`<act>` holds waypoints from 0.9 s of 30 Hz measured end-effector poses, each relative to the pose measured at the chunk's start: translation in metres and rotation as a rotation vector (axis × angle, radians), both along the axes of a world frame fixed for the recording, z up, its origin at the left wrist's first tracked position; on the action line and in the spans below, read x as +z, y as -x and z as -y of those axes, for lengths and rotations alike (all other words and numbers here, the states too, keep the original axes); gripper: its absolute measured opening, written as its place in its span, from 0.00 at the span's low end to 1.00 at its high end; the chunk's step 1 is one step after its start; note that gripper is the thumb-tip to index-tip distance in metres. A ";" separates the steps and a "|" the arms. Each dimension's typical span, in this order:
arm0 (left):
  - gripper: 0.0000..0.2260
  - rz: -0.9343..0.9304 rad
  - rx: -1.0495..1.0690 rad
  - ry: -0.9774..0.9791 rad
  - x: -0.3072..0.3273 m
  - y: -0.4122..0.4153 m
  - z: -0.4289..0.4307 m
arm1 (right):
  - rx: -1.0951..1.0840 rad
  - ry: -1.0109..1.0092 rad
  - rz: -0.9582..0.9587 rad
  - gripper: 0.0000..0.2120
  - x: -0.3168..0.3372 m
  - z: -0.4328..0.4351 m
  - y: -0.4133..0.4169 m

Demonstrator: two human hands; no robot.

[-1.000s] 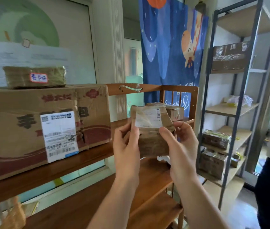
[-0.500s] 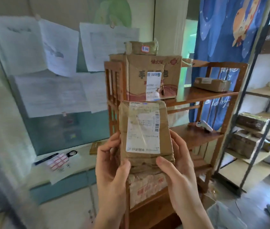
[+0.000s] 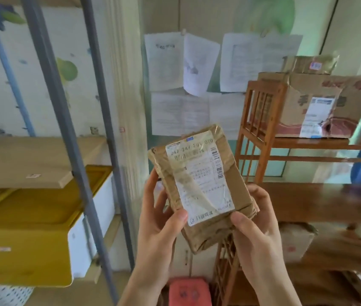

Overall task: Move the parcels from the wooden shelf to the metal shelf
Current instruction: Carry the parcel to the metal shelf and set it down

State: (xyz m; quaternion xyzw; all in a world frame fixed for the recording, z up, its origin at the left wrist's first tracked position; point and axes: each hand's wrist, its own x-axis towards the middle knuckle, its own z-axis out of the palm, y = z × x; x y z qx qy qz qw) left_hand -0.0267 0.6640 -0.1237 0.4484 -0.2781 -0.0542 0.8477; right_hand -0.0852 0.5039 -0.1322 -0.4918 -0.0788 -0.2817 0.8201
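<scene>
I hold a small brown taped parcel [image 3: 199, 184] with a white shipping label in front of me, tilted slightly. My left hand [image 3: 159, 219] grips its lower left side and my right hand [image 3: 257, 224] grips its lower right. The wooden shelf [image 3: 307, 142] stands at the right, with a large cardboard box [image 3: 321, 107] on its top board and a small brown parcel [image 3: 310, 64] on top of that box. A metal shelf [image 3: 69, 133] with grey posts and light boards stands at the left.
A yellow-and-white bin [image 3: 42, 224] sits on the metal shelf's lower board. Papers [image 3: 184, 62] are pinned on the wall between the shelves. A white parcel [image 3: 294, 241] lies on a lower wooden board. A red item [image 3: 188, 292] lies low near the floor.
The view has swung left: the wooden shelf moved to the right edge and a metal shelf came in at the left. Both hands keep the small parcel, now tilted.
</scene>
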 end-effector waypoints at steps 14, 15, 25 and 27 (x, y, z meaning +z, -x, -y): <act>0.18 0.111 0.394 -0.151 0.007 -0.020 -0.122 | 0.118 -0.024 -0.197 0.27 0.025 -0.085 -0.044; 0.14 0.112 0.430 -0.152 0.006 -0.023 -0.133 | 0.141 -0.020 -0.191 0.27 0.028 -0.099 -0.050; 0.17 0.085 0.695 -0.136 0.002 -0.118 -0.315 | 0.162 0.347 -0.080 0.45 0.025 -0.288 -0.160; 0.16 0.105 0.744 -0.190 0.002 -0.152 -0.360 | 0.129 0.435 -0.050 0.41 0.029 -0.328 -0.194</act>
